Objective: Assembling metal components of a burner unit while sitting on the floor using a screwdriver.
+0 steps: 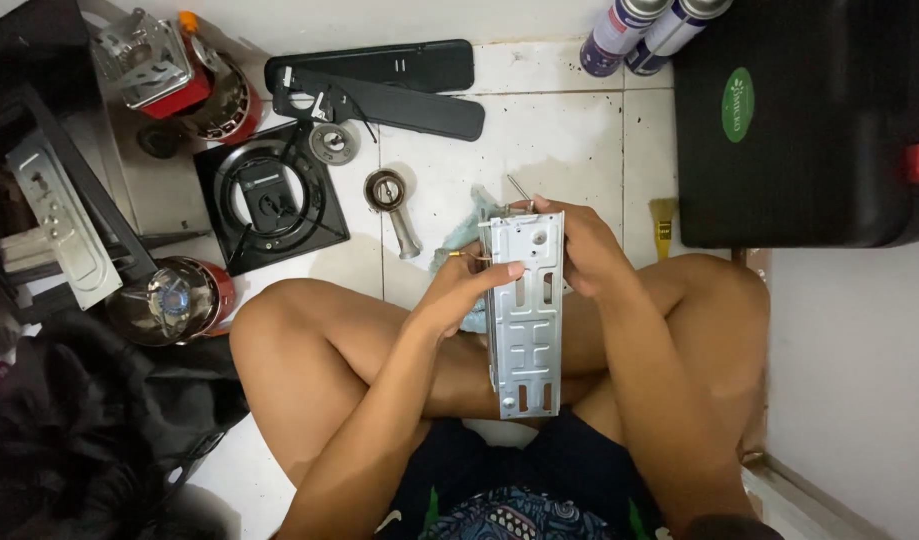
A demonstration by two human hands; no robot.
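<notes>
Above the crossed legs of the seated person, a long metal bracket (523,320) with slots is held upright, its lower end resting near the lap. The upper right edge of the bracket is gripped by the right hand (584,245), with the fingers wrapped closely around it. The left hand (459,290) is closed in a narrow pinch at the upper left corner, where a small brass-coloured part with a thin wire seems to be held; it is too small to be told exactly. Behind the bracket, a pale blue cloth (459,240) lies on the tiled floor (549,130).

By judgement, the step in hand is the fitting or loosening of this small part at the top of the bracket. A steady hold by the right hand and a fine, careful turn or push by the left fingertips are called for next.

Further to the left, a black square burner plate (269,195), a small metal burner cup (387,192) and a red gas canister (174,300) are lying.
</notes>
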